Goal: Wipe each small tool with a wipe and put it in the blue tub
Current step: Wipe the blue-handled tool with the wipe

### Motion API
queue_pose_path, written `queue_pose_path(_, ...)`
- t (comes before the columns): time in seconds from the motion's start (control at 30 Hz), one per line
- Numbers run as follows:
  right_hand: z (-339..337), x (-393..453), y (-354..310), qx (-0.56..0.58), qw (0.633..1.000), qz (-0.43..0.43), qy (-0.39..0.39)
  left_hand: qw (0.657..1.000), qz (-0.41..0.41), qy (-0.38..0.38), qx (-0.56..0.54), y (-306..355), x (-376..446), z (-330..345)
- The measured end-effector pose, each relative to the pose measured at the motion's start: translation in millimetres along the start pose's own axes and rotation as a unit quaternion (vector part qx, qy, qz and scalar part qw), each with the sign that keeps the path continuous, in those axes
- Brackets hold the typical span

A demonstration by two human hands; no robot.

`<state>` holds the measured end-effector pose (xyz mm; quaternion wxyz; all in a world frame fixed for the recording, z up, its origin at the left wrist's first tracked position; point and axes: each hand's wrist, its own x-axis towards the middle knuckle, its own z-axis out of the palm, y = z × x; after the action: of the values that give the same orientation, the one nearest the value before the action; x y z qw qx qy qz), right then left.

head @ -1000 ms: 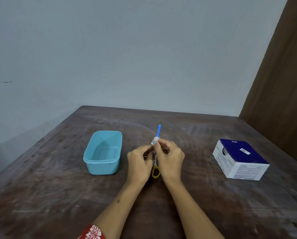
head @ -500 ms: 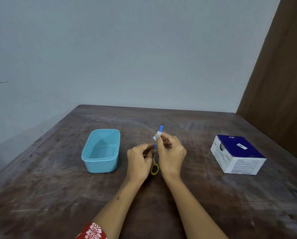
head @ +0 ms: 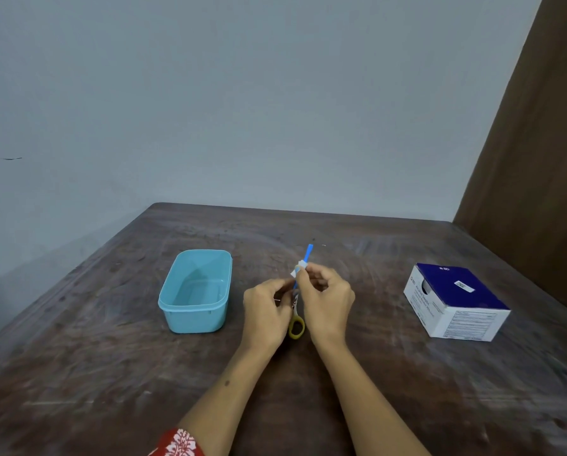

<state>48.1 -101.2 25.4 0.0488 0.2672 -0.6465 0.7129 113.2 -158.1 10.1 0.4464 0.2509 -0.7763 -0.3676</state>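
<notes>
- The one camera sits on my head, facing forward and down across the brown table point(head: 357, 383) toward the grey wall point(head: 242, 93).
- My forearms enter from the bottom edge, near the lens.
- It is wide-angle, taking in the table's far corners.

Both hands hide the middle of the small scissors point(head: 296, 327); the wipe point(head: 297, 269) above the grip is perhaps folded, too small to tell.
</notes>
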Motion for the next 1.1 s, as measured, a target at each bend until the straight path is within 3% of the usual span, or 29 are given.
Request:
queue_pose_path(0.13, -4.6, 5.1, -1.9, 0.029, 0.997, -0.02, 0.07, 0.999, 0.013, -0.028, 0.015, 0.6, -1.6, 2.2)
queue_pose_path(0.3, -1.1, 2.9, 2.1, 0.004, 1.0, 0.009, 0.024, 1.0, 0.011, -0.009, 0.022, 1.7, -0.6, -0.7)
queue_pose_path(0.47, -4.9, 6.9, -2.2, 0.076, 0.993, 0.005, 0.087, 0.999, 0.026, -0.016, 0.036, 4.3, -2.1, 0.6)
queue_pose_path(0.63, -1.2, 4.7, 4.9, 0.03, 0.998, 0.015, 0.051, 0.998, 0.032, -0.002, 0.047, 4.6, -1.9, -2.6)
queue_pose_path(0.8, -4.4, 10.4, 2.8, 0.087, 0.991, 0.02, 0.101, 0.998, 0.029, -0.018, 0.054, 6.2, -3.7, -0.8)
queue_pose_path(0.97, -1.1, 6.8, 6.2, 0.021, 0.999, 0.015, 0.046, 0.998, 0.036, -0.004, 0.051, 7.2, -2.0, -3.0)
queue_pose_path(1.1, -4.5, 9.0, -0.2, 0.076, 0.992, 0.007, 0.096, 0.998, 0.032, -0.014, 0.054, 6.8, -3.4, -1.2)
